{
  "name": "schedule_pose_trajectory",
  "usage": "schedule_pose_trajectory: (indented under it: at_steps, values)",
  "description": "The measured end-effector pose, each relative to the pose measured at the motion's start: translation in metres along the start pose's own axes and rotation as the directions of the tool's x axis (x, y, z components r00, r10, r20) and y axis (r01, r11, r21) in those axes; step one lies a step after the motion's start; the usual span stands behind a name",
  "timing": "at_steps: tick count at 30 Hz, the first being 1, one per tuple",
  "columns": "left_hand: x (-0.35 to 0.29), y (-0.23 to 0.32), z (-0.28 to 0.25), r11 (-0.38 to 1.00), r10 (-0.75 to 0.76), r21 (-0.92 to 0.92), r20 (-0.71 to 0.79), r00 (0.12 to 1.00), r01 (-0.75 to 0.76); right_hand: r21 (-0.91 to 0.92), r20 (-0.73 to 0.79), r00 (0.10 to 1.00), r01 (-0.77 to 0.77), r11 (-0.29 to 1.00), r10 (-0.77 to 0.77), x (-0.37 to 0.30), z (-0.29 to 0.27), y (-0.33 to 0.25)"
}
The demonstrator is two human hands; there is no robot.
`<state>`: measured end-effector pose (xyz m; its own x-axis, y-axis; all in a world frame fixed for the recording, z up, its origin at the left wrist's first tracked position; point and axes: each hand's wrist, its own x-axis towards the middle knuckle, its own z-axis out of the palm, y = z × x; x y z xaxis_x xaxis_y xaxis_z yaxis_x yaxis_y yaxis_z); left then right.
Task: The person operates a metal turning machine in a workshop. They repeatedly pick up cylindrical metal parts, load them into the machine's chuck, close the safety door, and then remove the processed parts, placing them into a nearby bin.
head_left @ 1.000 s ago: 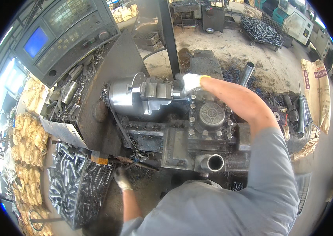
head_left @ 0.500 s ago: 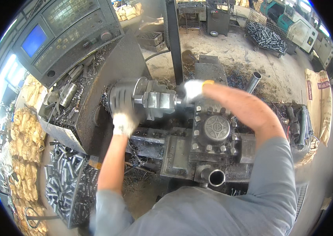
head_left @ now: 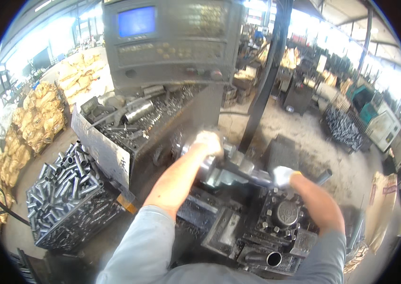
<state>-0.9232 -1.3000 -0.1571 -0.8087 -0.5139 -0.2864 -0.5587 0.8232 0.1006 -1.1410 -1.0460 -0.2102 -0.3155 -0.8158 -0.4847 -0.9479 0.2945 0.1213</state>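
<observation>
My left hand point(head_left: 208, 143), in a pale glove, lies over the top of the lathe chuck point(head_left: 204, 169); motion smears its fingers. The chuck's stepped metal jaws point(head_left: 226, 176) show just right of it. A dark metal tube point(head_left: 257, 178) reaches out from between the jaws toward the right. My right hand point(head_left: 283, 177), in a white glove with a yellow cuff, is closed around the tube's outer end. Below that hand stands the bolted tool turret point(head_left: 286, 213) with its round cap.
A control panel point(head_left: 172, 45) with a blue screen rises beyond the chuck. At left, a bin point(head_left: 75, 227) is heaped with cut metal tubes. Chips and parts lie on the machine ledge point(head_left: 143, 111). A dark post point(head_left: 264, 80) stands behind the chuck, and an open tube holder point(head_left: 273, 259) sits near me.
The view has swung left and up. My left hand has shifted from the chuck's near face to its top. My right hand is farther from the jaws, with the tube now visible between.
</observation>
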Motion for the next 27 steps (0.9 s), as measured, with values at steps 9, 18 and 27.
schedule_pose_trajectory:
  at_steps: [9, 18, 27]
  values:
    - [-0.043, -0.01, 0.069, 0.872, 0.377, 0.108, -0.771, 0.514, -0.477, 0.217, -0.574, 0.703, -0.365, 0.906, 0.42, -0.214, -0.042, -0.109]
    - [-0.233, 0.042, 0.265, -0.516, 0.481, -0.747, 0.153, 0.863, 0.42, 0.77, 0.092, 0.986, 0.016, -0.638, 0.135, -0.204, 0.14, -0.304]
    - [-0.227, 0.064, 0.334, -0.467, 0.015, -0.875, 0.137, 0.99, 0.128, 0.9, -0.007, 0.955, 0.135, -0.415, 0.296, -0.18, 0.223, -0.303]
